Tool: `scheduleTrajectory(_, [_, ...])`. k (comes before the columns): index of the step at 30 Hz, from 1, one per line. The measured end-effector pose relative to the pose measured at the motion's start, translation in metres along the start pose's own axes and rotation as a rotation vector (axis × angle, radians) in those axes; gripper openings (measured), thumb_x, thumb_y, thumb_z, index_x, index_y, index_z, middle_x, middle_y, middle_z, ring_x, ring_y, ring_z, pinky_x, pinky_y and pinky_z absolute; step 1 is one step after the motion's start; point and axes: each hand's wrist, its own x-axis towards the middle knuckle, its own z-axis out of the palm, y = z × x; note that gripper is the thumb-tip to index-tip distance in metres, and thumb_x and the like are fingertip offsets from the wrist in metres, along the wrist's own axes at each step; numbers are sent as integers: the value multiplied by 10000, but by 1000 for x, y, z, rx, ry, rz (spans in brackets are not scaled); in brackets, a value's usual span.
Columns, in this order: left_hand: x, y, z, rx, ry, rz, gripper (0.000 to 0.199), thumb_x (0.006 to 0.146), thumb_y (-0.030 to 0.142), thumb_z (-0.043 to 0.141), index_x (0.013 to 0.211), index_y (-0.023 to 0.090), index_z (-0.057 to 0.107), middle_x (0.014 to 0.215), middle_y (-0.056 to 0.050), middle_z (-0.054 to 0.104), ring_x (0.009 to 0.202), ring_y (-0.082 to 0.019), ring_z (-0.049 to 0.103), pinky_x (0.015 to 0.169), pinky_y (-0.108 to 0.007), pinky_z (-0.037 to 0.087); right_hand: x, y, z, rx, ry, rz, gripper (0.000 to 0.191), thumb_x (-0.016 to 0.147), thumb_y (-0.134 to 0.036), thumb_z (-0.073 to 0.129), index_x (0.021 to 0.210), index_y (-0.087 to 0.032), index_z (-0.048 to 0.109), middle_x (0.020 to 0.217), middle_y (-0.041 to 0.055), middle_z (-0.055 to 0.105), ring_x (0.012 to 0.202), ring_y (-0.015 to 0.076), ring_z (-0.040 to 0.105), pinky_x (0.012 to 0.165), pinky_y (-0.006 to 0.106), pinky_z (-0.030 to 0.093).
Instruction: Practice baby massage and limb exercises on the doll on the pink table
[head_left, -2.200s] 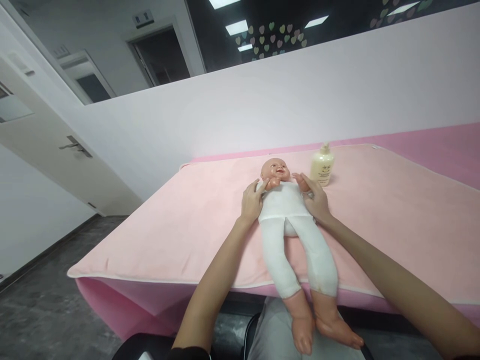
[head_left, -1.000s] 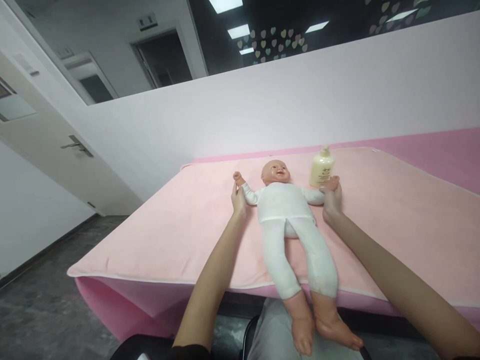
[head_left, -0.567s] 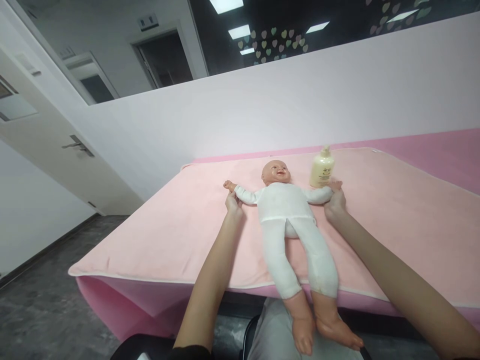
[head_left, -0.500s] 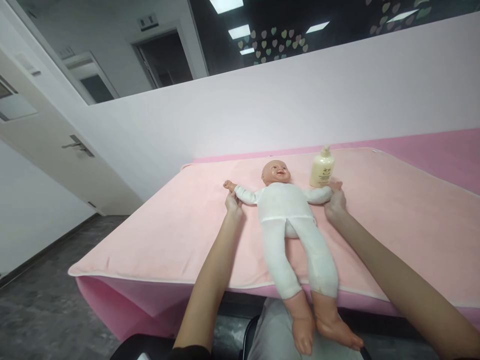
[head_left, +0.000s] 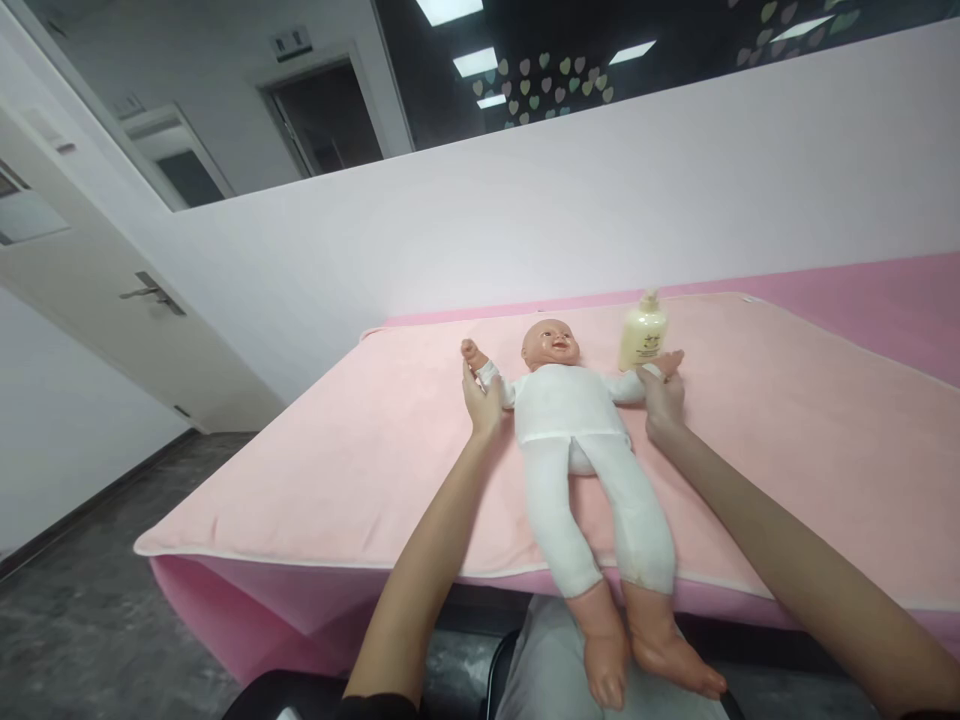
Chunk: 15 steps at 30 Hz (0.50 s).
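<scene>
A baby doll (head_left: 568,405) in a white suit lies on its back on a pink blanket (head_left: 322,450), head toward the wall, bare feet hanging past the near edge. My left hand (head_left: 482,397) is closed around the doll's arm on the left, which bends upward with its small fist above my fingers. On the other side my right hand (head_left: 664,398) grips the doll's other forearm near the wrist; the doll's open hand sticks out beyond my fingers. Just behind that wrist stands a pale yellow pump bottle (head_left: 643,330), upright.
A white wall (head_left: 525,220) with a dark window above it rises behind the table. Pink cloth (head_left: 225,610) hangs over the table's front left corner. To the left is a door (head_left: 112,270). My knee (head_left: 544,660) is under the near edge.
My left hand has moved up and inward, bending the doll's arm closer to its body. My right hand has shifted slightly inward and up, lifting the doll's other hand a little.
</scene>
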Motion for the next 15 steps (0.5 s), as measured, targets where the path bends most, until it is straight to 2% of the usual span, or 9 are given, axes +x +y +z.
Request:
scheduleTrajectory(3, [-8, 1, 0, 328, -126, 250, 653, 843, 241, 515, 1462, 222, 308, 1436, -129, 426, 1342, -271, 385, 1123, -440, 328, -14, -21, 1, -149, -65, -102, 711, 741, -327, 588, 1417, -223, 391, 1284, 100, 576, 1110, 257, 579, 929, 414, 489])
scheduleTrajectory(5, [-12, 3, 0, 487, -223, 344, 617, 848, 198, 467, 1452, 217, 344, 1475, -131, 374, 1396, -279, 310, 1145, -473, 288, -20, -28, 3, -258, -191, -233, 719, 769, -285, 548, 1457, -233, 346, 1331, 90, 555, 1138, 255, 564, 952, 422, 470])
scheduleTrajectory(7, [-14, 6, 2, 613, -320, 413, 597, 840, 131, 424, 1427, 243, 406, 1491, -119, 355, 1424, -285, 263, 1157, -499, 249, -22, -28, 5, -376, -354, -388, 676, 771, -215, 502, 1438, -225, 394, 1326, 86, 563, 1147, 256, 557, 971, 429, 457])
scheduleTrajectory(10, [-17, 11, 5, 733, -447, 462, 628, 829, 54, 359, 1404, 289, 453, 1463, -101, 399, 1421, -282, 273, 1161, -532, 199, -21, -25, 7, -520, -539, -565, 649, 737, -116, 443, 1378, -211, 487, 1285, 79, 596, 1130, 259, 559, 983, 449, 449])
scheduleTrajectory(15, [-16, 11, 6, 664, -502, 431, 651, 822, 41, 342, 1407, 307, 451, 1403, -94, 469, 1336, -260, 392, 1134, -512, 261, -18, -25, 7, -570, -598, -597, 642, 725, -65, 400, 1341, -190, 532, 1256, 80, 613, 1116, 255, 563, 993, 469, 443])
